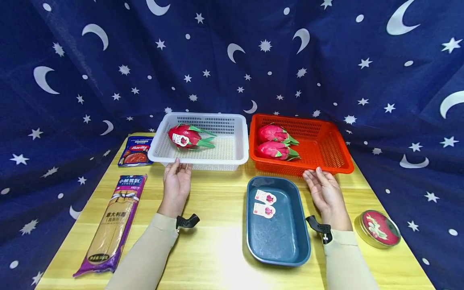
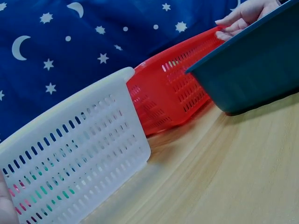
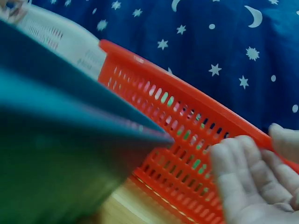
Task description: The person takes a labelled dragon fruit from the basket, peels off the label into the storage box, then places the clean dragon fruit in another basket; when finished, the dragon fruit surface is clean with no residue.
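Note:
My left hand (image 1: 177, 186) touches the front rim of the white basket (image 1: 203, 162), palm up, thumb at the rim and fingers against the front wall. One dragon fruit (image 1: 186, 137) with a sticker lies in that basket. At the front of the red basket (image 1: 326, 155), my right hand (image 1: 328, 197) is palm up, its fingertips at the front wall; the right wrist view shows its fingers (image 3: 243, 168) nearly straight beside the wall. Two dragon fruits (image 1: 272, 133) lie at the left in the red basket.
A blue-green tray (image 1: 278, 237) holding two stickers (image 1: 264, 210) stands between the forearms. Left are a pasta pack (image 1: 114, 221) and a sauce pouch (image 1: 137, 151); a round tin (image 1: 378, 228) stands at the right. A starry cloth (image 1: 217, 52) hangs behind.

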`<state>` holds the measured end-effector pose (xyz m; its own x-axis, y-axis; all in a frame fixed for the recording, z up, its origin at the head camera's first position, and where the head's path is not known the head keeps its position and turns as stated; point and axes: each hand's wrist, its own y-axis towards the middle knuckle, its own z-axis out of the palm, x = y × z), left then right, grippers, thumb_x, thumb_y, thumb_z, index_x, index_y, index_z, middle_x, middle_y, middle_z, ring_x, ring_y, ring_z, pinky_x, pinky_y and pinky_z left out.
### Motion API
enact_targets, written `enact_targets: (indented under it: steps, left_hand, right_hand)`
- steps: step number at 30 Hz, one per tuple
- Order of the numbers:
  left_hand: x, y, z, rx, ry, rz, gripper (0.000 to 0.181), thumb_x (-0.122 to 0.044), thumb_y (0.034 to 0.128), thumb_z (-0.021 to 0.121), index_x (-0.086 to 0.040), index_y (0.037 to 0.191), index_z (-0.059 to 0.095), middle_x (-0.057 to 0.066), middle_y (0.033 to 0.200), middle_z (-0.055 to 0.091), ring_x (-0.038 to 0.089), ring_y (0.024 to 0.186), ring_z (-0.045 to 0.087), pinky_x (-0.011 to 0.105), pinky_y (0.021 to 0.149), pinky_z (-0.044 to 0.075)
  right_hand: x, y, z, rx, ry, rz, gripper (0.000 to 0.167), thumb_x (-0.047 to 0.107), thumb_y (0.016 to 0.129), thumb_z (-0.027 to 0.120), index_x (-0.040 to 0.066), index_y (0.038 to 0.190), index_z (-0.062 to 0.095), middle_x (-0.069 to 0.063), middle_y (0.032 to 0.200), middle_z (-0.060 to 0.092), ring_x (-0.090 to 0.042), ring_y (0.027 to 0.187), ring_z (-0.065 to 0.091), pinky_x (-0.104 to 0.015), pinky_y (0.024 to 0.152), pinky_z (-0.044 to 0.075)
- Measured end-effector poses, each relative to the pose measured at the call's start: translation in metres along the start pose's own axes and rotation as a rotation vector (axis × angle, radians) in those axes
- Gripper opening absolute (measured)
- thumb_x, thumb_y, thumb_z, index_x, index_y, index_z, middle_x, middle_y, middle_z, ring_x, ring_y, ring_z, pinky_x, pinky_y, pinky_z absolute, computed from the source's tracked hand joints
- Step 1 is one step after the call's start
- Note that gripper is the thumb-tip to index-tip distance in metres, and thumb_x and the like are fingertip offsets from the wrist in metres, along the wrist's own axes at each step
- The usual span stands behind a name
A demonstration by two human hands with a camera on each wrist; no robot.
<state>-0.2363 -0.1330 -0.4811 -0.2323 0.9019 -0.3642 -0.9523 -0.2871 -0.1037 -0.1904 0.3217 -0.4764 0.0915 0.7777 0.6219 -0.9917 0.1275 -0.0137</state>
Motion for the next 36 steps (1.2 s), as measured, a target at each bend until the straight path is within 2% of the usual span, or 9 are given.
enact_targets:
  steps: [3,7,11,14,17,21,28,32,36]
  left_hand:
    - [0.0,0.001,-0.001,-0.005,-0.017,0.003,0.011,-0.003,0.1098,0.053,-0.008,0.113,0.043,0.013,0.12,0.047,0.021,0.102,0.054,0.037,0.097,0.053]
    - [-0.001,0.001,-0.002,-0.023,-0.031,-0.007,0.011,-0.001,0.1095,0.053,-0.007,0.11,0.044,0.012,0.116,0.048,0.022,0.1,0.056,0.037,0.095,0.055]
    - [-0.001,0.001,-0.004,-0.02,-0.031,-0.015,0.01,-0.001,0.1099,0.051,-0.007,0.111,0.043,0.013,0.121,0.047,0.022,0.103,0.057,0.037,0.097,0.054]
    - [-0.001,0.001,-0.004,-0.01,-0.033,-0.013,0.01,-0.001,0.1099,0.051,-0.007,0.114,0.044,0.014,0.124,0.047,0.022,0.105,0.057,0.037,0.097,0.054]
    - [-0.002,0.001,-0.005,-0.009,-0.04,-0.01,0.011,-0.001,0.1094,0.052,-0.007,0.113,0.045,0.013,0.122,0.049,0.022,0.103,0.057,0.037,0.096,0.054]
    - [-0.003,0.0,-0.006,-0.009,-0.041,0.003,0.009,-0.001,0.1091,0.053,-0.007,0.11,0.047,0.013,0.116,0.052,0.022,0.1,0.058,0.037,0.095,0.055]
    - [-0.004,-0.001,-0.008,0.018,-0.011,0.001,0.009,-0.004,0.1099,0.053,-0.007,0.113,0.046,0.012,0.118,0.051,0.021,0.103,0.057,0.036,0.098,0.054]
    - [-0.002,0.0,-0.007,0.03,-0.008,0.007,0.01,-0.003,0.1094,0.054,-0.007,0.114,0.046,0.011,0.114,0.052,0.021,0.1,0.056,0.036,0.098,0.054]
    - [0.0,0.002,-0.006,0.033,-0.022,-0.001,0.01,-0.002,0.1089,0.054,-0.006,0.115,0.046,0.012,0.113,0.052,0.022,0.1,0.057,0.037,0.1,0.053]
  right_hand:
    - [0.003,-0.003,0.004,0.024,-0.233,0.013,0.01,0.003,0.106,0.061,-0.001,0.101,0.068,-0.02,0.102,0.076,-0.03,0.097,0.075,-0.04,0.094,0.057]
    - [0.009,-0.012,0.016,-0.009,-0.582,0.026,0.008,0.006,0.104,0.068,-0.001,0.107,0.071,-0.015,0.097,0.077,-0.024,0.088,0.077,-0.035,0.082,0.062]
    - [0.013,-0.023,0.038,-0.042,-0.874,-0.064,0.025,0.009,0.103,0.071,-0.013,0.114,0.065,-0.012,0.091,0.077,-0.02,0.077,0.076,-0.03,0.073,0.062]
    - [0.011,-0.027,0.062,0.006,-1.087,-0.165,0.032,0.011,0.103,0.07,-0.017,0.117,0.062,-0.016,0.093,0.075,-0.019,0.074,0.074,-0.028,0.071,0.062]
    - [0.005,-0.023,0.094,0.111,-1.265,-0.227,0.03,0.016,0.103,0.072,-0.011,0.116,0.067,-0.02,0.097,0.073,-0.022,0.078,0.073,-0.027,0.072,0.061]
    - [-0.013,-0.006,0.137,0.313,-1.444,-0.277,0.026,0.022,0.101,0.075,0.0,0.114,0.072,-0.012,0.098,0.074,-0.026,0.08,0.071,-0.026,0.07,0.059]
    - [-0.072,0.041,0.207,0.679,-1.563,-0.31,0.023,0.018,0.1,0.077,0.0,0.114,0.074,-0.007,0.102,0.076,-0.02,0.088,0.071,-0.036,0.082,0.059]
    - [-0.113,0.08,0.242,0.815,-1.708,-0.265,0.029,0.022,0.102,0.073,-0.002,0.119,0.072,-0.01,0.107,0.076,-0.022,0.097,0.071,-0.038,0.094,0.055]
    - [-0.155,0.115,0.262,0.898,-1.888,-0.115,0.038,0.031,0.105,0.068,-0.002,0.126,0.069,-0.012,0.113,0.073,-0.024,0.102,0.067,-0.039,0.1,0.049]
